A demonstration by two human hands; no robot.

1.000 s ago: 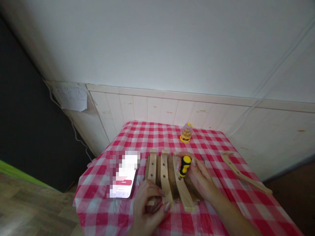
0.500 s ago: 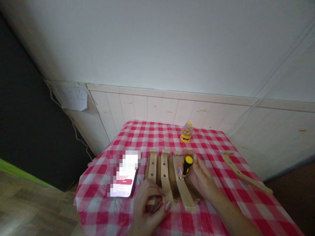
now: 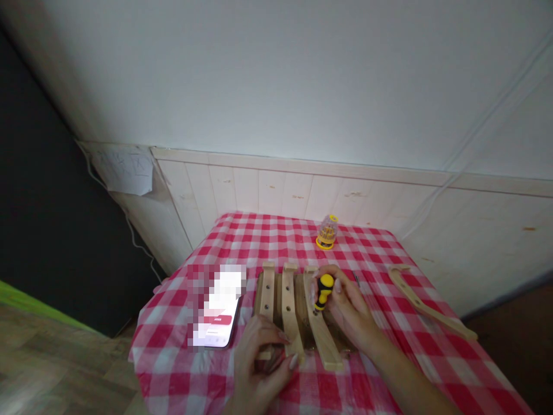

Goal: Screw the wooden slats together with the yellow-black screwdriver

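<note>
A wooden slatted piece [image 3: 290,311] lies on the red-and-white checked tablecloth [image 3: 268,242], with three curved slats across a darker board. My right hand [image 3: 345,308] is closed round a small yellow-and-black screwdriver [image 3: 323,291], held upright with its tip down on the rightmost slat [image 3: 322,340]. My left hand [image 3: 261,360] presses on the near end of the middle slat, fingers curled against the wood.
A phone [image 3: 218,317] with a lit screen lies left of the wooden piece. A yellow bit holder [image 3: 326,231] stands at the back of the table. One loose curved slat [image 3: 427,311] lies at the right. A wall with white panelling is behind.
The screwdriver handle has turned and tilted a little in my right hand, whose fingers shifted round it. My left hand and the wooden piece have stayed put.
</note>
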